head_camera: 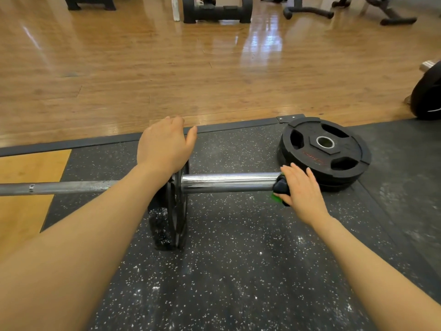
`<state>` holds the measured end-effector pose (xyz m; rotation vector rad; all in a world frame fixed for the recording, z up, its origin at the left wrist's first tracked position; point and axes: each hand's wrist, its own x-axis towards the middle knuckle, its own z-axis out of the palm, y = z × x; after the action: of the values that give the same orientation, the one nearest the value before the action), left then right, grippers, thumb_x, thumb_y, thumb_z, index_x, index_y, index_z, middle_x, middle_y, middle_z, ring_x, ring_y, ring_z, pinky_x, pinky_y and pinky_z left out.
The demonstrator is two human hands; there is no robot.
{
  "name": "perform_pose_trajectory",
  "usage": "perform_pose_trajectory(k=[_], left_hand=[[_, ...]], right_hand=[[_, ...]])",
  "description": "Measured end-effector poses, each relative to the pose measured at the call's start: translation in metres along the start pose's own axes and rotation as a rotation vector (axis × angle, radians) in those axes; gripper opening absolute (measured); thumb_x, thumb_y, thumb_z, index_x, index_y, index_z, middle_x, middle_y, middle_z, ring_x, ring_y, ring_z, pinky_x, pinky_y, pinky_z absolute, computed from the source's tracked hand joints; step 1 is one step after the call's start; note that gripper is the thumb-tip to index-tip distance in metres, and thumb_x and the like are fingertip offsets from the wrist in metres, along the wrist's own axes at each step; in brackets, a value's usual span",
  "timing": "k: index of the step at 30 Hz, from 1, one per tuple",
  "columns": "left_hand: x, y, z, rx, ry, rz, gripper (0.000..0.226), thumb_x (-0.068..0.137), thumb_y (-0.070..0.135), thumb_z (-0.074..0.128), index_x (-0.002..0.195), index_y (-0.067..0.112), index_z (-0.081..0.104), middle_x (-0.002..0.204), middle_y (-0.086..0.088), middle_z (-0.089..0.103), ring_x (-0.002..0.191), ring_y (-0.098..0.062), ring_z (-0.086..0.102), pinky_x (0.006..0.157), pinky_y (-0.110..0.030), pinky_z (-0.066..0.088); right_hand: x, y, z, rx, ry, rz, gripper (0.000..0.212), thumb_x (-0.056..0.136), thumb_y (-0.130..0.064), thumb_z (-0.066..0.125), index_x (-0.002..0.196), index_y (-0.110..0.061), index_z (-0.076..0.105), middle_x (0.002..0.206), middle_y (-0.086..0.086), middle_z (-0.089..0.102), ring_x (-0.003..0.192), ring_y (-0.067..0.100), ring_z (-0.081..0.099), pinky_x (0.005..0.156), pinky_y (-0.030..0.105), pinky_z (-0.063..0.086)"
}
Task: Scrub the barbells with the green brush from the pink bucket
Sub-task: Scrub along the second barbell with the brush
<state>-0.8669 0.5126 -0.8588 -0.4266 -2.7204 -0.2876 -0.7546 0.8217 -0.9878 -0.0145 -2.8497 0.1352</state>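
A barbell (229,182) lies across a speckled black rubber mat (238,271) in a gym, its chrome sleeve pointing right. The person's left hand (164,144) rests on top of the upright plate (177,211) loaded on the bar, fingers curved over the plate's far edge. The right hand (301,187) grips a brush (280,189) with a black body and green underside, pressed against the very end of the sleeve; fingers wrap over it. Just beyond that end, touching nothing but the mat, a stack of black plates (324,149) lies flat. Another plate (427,94) stands at the right edge. Wooden floor (167,68) stretches behind, with a white bottle (175,9) beside dark equipment bases.
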Motion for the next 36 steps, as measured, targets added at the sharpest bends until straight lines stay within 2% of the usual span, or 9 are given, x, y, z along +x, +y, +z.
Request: perform_pose_trajectory(k=[4,8,11,15,20,24,27,30,36], left_hand=[[-0.003,0.001,-0.001,0.012,0.011,0.011,0.044,0.099,0.044,0.033,0.099,0.009,0.059,0.09,-0.007,0.058,0.079,-0.025,0.05,0.064,-0.033,0.031],[-0.006,0.001,-0.001,0.005,0.016,0.002,0.042,0.099,0.044,0.035,0.094,0.01,0.058,0.087,-0.005,0.056,0.074,-0.02,0.041,0.063,-0.032,0.029],[-0.009,0.002,-0.003,-0.002,0.024,0.003,0.04,0.098,0.044,0.036,0.092,0.01,0.057,0.085,-0.004,0.053,0.074,-0.02,0.04,0.064,-0.032,0.028],[-0.011,0.002,-0.005,-0.002,0.021,-0.003,0.041,0.098,0.043,0.036,0.094,0.01,0.058,0.09,-0.006,0.057,0.075,-0.019,0.039,0.064,-0.032,0.028],[-0.014,0.003,-0.007,0.008,0.006,0.003,0.04,0.098,0.043,0.038,0.097,0.008,0.058,0.094,-0.007,0.058,0.076,-0.02,0.042,0.065,-0.032,0.029],[-0.016,0.002,-0.011,0.009,-0.048,0.04,0.041,0.098,0.04,0.038,0.105,0.005,0.059,0.105,-0.011,0.059,0.093,-0.029,0.054,0.071,-0.035,0.036],[-0.018,0.002,-0.015,-0.001,-0.117,0.081,0.043,0.1,0.037,0.039,0.114,0.002,0.057,0.118,-0.014,0.057,0.11,-0.031,0.051,0.086,-0.041,0.04],[-0.023,-0.002,-0.018,-0.002,-0.155,0.123,0.046,0.1,0.038,0.037,0.122,0.002,0.055,0.129,-0.015,0.054,0.124,-0.031,0.044,0.1,-0.044,0.035],[-0.052,-0.003,-0.041,-0.024,-0.261,0.182,0.048,0.101,0.036,0.037,0.135,0.004,0.049,0.148,-0.016,0.04,0.14,-0.031,0.03,0.115,-0.043,0.022]], right_hand=[[-0.008,0.017,-0.005,0.077,-0.018,0.082,0.071,0.081,-0.035,0.074,0.139,-0.008,0.044,0.143,0.008,0.047,0.14,0.026,0.034,0.116,0.046,0.019],[-0.013,0.013,-0.004,0.3,-0.037,0.136,0.072,0.082,-0.023,0.075,0.141,-0.003,0.04,0.146,0.012,0.042,0.14,0.028,0.032,0.114,0.038,0.024],[-0.023,0.013,-0.004,0.402,0.016,0.223,0.065,0.084,-0.013,0.072,0.14,-0.004,0.041,0.145,0.013,0.043,0.135,0.029,0.037,0.113,0.044,0.03],[-0.043,0.016,-0.014,0.472,0.097,0.451,0.062,0.087,-0.019,0.069,0.14,-0.005,0.041,0.138,0.012,0.049,0.128,0.028,0.044,0.107,0.04,0.036],[-0.061,-0.002,-0.031,0.547,0.14,0.528,0.061,0.089,-0.021,0.067,0.141,-0.007,0.038,0.133,0.009,0.046,0.125,0.024,0.042,0.104,0.036,0.036],[-0.06,-0.037,-0.05,0.672,0.219,0.564,0.039,0.083,-0.02,0.073,0.112,-0.017,0.048,0.105,-0.005,0.044,0.101,0.017,0.047,0.085,0.027,0.041],[-0.058,-0.063,-0.055,0.681,0.218,0.555,0.041,0.078,-0.032,0.078,0.103,-0.021,0.048,0.098,-0.009,0.045,0.093,0.01,0.045,0.076,0.017,0.037],[-0.056,-0.086,-0.056,0.698,0.177,0.563,0.034,0.082,-0.036,0.073,0.101,-0.018,0.051,0.1,-0.003,0.051,0.093,0.015,0.05,0.076,0.026,0.038],[-0.071,-0.133,-0.093,0.664,0.066,0.596,0.029,0.089,-0.038,0.066,0.104,-0.021,0.048,0.101,-0.002,0.053,0.092,0.016,0.05,0.076,0.029,0.039]])
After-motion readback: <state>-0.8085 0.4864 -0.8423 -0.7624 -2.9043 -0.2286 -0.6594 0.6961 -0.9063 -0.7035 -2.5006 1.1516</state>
